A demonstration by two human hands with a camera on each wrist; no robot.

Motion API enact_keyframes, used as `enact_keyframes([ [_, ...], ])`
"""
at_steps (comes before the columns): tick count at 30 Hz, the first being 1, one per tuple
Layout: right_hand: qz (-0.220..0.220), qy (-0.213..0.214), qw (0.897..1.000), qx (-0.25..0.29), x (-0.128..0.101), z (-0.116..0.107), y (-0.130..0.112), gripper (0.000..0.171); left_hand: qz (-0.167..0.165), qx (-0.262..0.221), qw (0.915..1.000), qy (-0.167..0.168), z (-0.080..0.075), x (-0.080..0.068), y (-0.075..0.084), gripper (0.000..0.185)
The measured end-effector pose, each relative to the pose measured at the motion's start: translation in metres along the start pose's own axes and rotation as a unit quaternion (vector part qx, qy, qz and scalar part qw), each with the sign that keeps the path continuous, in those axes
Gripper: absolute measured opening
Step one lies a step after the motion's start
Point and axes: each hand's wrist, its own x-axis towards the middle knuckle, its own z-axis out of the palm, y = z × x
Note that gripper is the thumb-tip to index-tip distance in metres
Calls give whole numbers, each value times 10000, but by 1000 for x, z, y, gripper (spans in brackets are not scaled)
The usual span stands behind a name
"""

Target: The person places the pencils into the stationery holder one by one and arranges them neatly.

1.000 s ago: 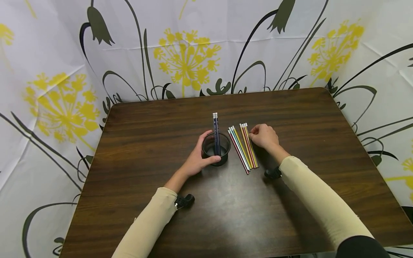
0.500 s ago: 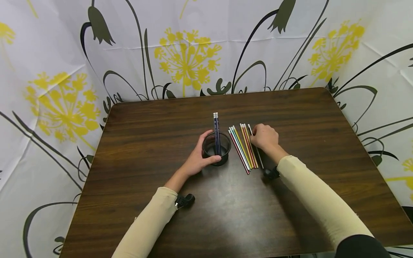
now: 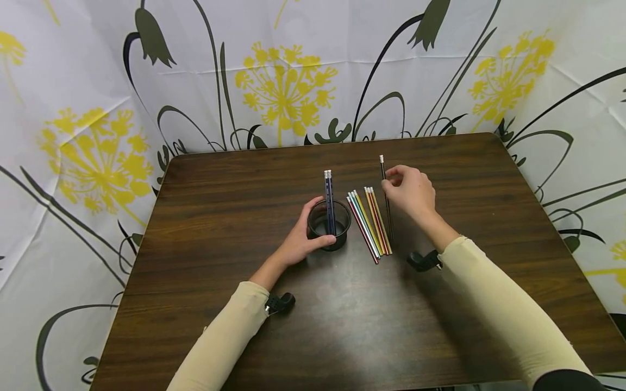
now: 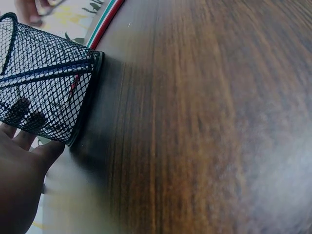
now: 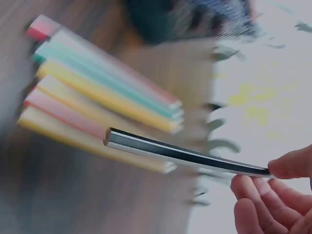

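Observation:
My left hand [image 3: 303, 239] grips a black mesh pencil cup [image 3: 341, 239] that stands on the table, fingers and thumb round its side. Dark blue pencils [image 3: 330, 201] lean inside the cup, their white eraser ends up. Between thumb and fingertips my right hand [image 3: 413, 190] pinches a black pencil [image 3: 383, 168], held tilted with its eraser end up and away. In the right wrist view the black pencil [image 5: 185, 155] shows its flat, unsharpened end. Between the cup and the right hand lie several coloured pencils [image 3: 369, 225] in two side-by-side groups, red, white, teal and yellow among them.
The dark wood table [image 3: 220, 217] has its far edge against a white cloth [image 3: 313, 32] printed with yellow flowers and grey-green stems. A black wrist camera [image 3: 281, 304] sits on the left wrist and another wrist camera [image 3: 423, 260] on the right.
My right hand has drawn the black pencil away from the right side of the row, then raised it up off the table. The left hand and the cup have stayed in place.

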Motion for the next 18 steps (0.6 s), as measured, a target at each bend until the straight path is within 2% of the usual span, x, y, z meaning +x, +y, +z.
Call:
enact_keyframes([
  [2, -238, 273, 9983, 450, -3, -9, -12, 23, -28, 46, 10000, 14, 0, 0, 0, 90],
  [4, -526, 523, 9925, 975, -7, -17, -24, 20, -52, 63, 10000, 7, 0, 0, 2, 90],
  [9, -1387, 807, 9609, 2258, -22, -26, -54, 15, -53, 36, 10000, -20, 0, 0, 15, 89],
  [11, -1696, 695, 9484, 2585, -29, -24, -62, 15, -55, -9, 10000, -37, -1, -1, 21, 88],
  [13, -1903, 513, 9421, 2712, -36, -20, -67, 15, -67, -68, 9999, -66, -2, -2, 24, 88],
  [18, -2033, -84, 9434, 2617, -51, -2, -72, 13, -23, -56, 10000, -58, -1, -2, 12, 89],
])
